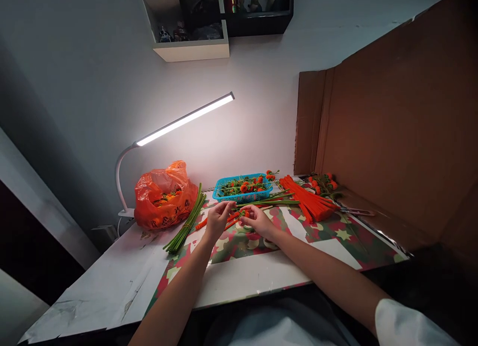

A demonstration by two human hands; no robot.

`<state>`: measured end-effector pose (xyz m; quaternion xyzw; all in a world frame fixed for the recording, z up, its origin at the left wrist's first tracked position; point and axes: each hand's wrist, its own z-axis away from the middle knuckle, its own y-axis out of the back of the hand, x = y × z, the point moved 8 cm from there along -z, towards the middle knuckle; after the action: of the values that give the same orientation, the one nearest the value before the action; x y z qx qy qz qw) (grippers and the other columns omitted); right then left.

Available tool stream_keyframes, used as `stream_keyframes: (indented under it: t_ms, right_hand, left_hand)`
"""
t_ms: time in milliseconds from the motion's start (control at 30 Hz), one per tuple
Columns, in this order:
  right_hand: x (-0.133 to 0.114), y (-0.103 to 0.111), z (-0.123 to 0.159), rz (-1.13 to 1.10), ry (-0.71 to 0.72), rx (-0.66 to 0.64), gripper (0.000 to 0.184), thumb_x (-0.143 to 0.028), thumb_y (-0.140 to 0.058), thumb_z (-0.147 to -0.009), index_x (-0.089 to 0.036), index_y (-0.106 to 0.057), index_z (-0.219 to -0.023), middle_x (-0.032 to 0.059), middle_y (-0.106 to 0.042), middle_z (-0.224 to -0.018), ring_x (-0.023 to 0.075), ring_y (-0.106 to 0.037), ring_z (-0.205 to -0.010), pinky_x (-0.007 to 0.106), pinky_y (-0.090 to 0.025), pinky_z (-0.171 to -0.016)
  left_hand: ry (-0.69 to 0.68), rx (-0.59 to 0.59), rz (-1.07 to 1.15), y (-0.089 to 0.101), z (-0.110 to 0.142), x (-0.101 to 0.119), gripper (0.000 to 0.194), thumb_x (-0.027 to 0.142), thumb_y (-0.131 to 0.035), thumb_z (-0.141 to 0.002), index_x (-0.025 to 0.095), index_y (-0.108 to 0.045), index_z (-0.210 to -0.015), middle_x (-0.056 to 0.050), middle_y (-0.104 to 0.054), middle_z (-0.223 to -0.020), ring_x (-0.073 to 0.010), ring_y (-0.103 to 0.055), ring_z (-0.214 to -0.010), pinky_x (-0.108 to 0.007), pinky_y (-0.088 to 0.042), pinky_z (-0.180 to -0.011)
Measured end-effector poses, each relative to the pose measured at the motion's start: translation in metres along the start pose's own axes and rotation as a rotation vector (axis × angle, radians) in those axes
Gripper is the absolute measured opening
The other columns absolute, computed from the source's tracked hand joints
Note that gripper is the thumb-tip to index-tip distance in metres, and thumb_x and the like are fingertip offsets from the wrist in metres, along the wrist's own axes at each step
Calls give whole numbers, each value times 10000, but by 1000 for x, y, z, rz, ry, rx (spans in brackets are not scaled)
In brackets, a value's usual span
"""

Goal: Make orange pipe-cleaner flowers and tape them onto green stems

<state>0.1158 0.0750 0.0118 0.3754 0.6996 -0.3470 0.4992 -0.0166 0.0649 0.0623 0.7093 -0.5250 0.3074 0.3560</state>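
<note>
Above the camouflage-patterned sheet, my left hand [219,218] is closed in a pinch, fingertips raised; what it grips is too small to make out. My right hand [259,221] pinches a small orange flower [244,214] with green at its top, just right of my left hand. Loose orange pipe cleaners [230,221] lie beneath and between the hands. Behind the fingers, several long green stems [278,202] stretch to the right. A blue basket [224,195] beyond them holds orange flowers with green stems.
A bundle of green stems [185,229] lies left, beside an orange plastic bag [160,214]. Orange pipe cleaners [308,201] fan out right, near scissors [358,211] and more orange flowers [323,183]. A lit lamp [184,119] reaches over the table; cardboard [388,127] walls the right side.
</note>
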Motion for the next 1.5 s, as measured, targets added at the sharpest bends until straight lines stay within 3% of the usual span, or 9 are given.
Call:
stream_keyframes:
  t_ms: [233,400,500,567,700,767,933,1100,1500]
  right_hand:
    - [-16,-3,8,390,174,-8,283,-317,-639,-740,-181,-558,-975,7,-586,-813,137,-522,-691,268,-401,-631]
    - [-15,-3,6,301,197,-1,279,-289,-599,-751,-178,-530,-998,12,-592,-826,142,-534,-723,262,-407,-640]
    - [-21,2,7,278,224,62,258,-287,-589,-755,-188,-520,-982,19,-598,-861,146,-551,-739,265,-425,-647]
    - [-28,7,9,331,263,120,221,-297,-590,-764,-196,-537,-954,33,-606,-914,160,-566,-793,277,-441,-675]
    - [-42,12,12,471,415,189,135,-288,-604,-780,-212,-589,-890,53,-618,-1032,203,-547,-1005,346,-427,-852]
    - [-45,13,11,519,473,201,120,-283,-623,-776,-216,-607,-875,56,-615,-1054,213,-536,-1046,379,-398,-910]
    - [-49,11,13,588,524,201,194,-261,-672,-740,-216,-631,-924,66,-583,-1044,228,-516,-1076,385,-391,-925]
    - [-61,7,22,685,589,227,166,-201,-630,-778,-226,-645,-942,43,-582,-920,209,-521,-917,354,-404,-829]
    - [-60,4,20,597,611,106,151,-77,-574,-750,-209,-646,-770,7,-566,-783,158,-522,-777,294,-413,-727]
  left_hand:
    - [-159,-57,-136,-6,9,22,262,407,-601,-787,179,-725,-831,-56,-680,-731,-173,-609,-663,-273,-475,-612]
    - [-108,-180,-10,-17,11,21,294,421,-661,-730,189,-712,-902,-87,-659,-959,-191,-601,-826,-265,-487,-654]
    - [70,-158,214,-17,8,1,416,484,-583,-765,212,-626,-1077,-96,-587,-1144,-206,-582,-964,-292,-511,-735]
    - [294,-124,346,-19,10,-22,393,478,-536,-796,206,-595,-1074,-92,-593,-1091,-189,-609,-884,-300,-527,-692]
    - [574,-339,495,-45,24,-39,329,336,-701,-704,157,-617,-967,-65,-632,-882,-163,-632,-731,-265,-520,-624]
    - [556,-380,539,-50,26,-36,339,307,-742,-674,144,-640,-953,-67,-652,-890,-154,-634,-723,-258,-517,-647]
    - [480,-274,494,-42,21,-36,412,329,-786,-624,153,-682,-982,-55,-688,-904,-129,-629,-684,-260,-513,-677]
    - [422,-224,411,-37,17,-33,443,379,-780,-614,156,-691,-986,-73,-715,-884,-163,-651,-728,-288,-524,-706]
    - [460,-227,385,-40,19,-36,244,318,-714,-629,157,-694,-812,-1,-669,-625,-114,-612,-562,-225,-505,-577]
